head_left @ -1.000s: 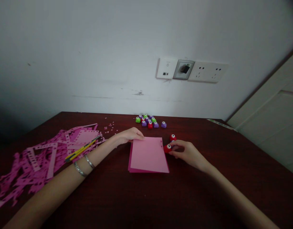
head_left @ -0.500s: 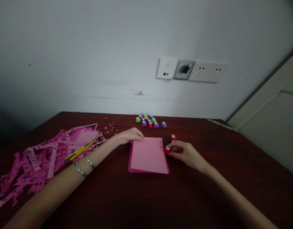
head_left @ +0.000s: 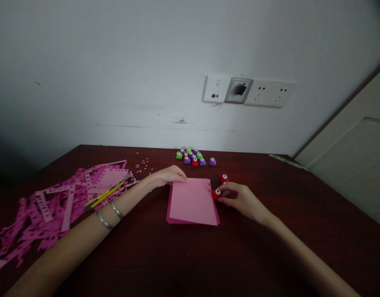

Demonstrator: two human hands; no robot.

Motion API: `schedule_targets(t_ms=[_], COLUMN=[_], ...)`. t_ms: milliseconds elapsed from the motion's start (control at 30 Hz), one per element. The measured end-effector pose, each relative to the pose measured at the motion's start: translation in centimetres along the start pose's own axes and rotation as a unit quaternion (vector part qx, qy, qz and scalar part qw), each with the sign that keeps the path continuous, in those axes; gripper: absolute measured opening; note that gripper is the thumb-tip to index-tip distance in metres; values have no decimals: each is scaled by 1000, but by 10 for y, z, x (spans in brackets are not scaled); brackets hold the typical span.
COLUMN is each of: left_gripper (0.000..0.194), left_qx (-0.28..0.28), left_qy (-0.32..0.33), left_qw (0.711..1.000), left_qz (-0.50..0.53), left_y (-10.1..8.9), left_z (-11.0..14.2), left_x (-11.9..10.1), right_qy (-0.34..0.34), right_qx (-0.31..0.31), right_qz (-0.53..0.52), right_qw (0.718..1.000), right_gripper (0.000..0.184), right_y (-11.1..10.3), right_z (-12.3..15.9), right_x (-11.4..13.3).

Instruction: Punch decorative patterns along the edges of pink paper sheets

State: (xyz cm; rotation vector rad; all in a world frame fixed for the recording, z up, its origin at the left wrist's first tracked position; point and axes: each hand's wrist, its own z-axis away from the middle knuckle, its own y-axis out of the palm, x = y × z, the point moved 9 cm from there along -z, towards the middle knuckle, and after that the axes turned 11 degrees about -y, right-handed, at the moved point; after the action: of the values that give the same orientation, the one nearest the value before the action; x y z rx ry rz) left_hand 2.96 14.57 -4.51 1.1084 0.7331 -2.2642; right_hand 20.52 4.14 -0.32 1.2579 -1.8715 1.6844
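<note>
L grip (head_left: pixel 170 175) pinching pink sheet (head_left: pixel 193 202), long axis fore-aft; R grip (head_left: pixel 243 199) w/ red punch (head_left: pixel 216 195) pinched

Holds a pink sheet (head_left: pixel 193 202) by its upper left corner with the left hand (head_left: pixel 170 175), above a darker sheet (head_left: pixel 168 213). Pinches a red punch (head_left: pixel 216 195) at the sheet's right edge with the right hand (head_left: pixel 247 202). Wears silver bracelets (head_left: pixel 104 220) on the left forearm (head_left: pixel 74 247). Has pink strips (head_left: pixel 68 209) and a yellow tool (head_left: pixel 108 193) at left, and clustered small punches (head_left: pixel 194 162) farther back on the bench (head_left: pixel 190 266).

Probably a home room: wall sockets (head_left: pixel 270 93), a panelled white door (head_left: pixel 357 136), dark wooden table (head_left: pixel 190 264).
</note>
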Motion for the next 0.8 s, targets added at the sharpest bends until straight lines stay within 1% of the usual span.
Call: schedule_targets(t_ms=[233,500,667,800], left_gripper=[21,21,23,22], left_qx=[-5,6,6,7], left_qy=[0,8,-2,3], left_qw=[1000,1000,1000,1000], left_qz=[-6,-1,3,-5], left_y=[0,1,1,3], left_z=[1,-1,-1,0], left_x=[-1,-1,0,-1], right_qy=[0,-6,-7,-8], right_qx=[3,7,1,0], right_qz=[-8,1,1,2], right_qw=[1000,1000,1000,1000], right_gripper=[17,17,18,18], right_y=[2,1,1,1], right_z=[0,0,0,0], right_x=[-3,-2,-4,-5])
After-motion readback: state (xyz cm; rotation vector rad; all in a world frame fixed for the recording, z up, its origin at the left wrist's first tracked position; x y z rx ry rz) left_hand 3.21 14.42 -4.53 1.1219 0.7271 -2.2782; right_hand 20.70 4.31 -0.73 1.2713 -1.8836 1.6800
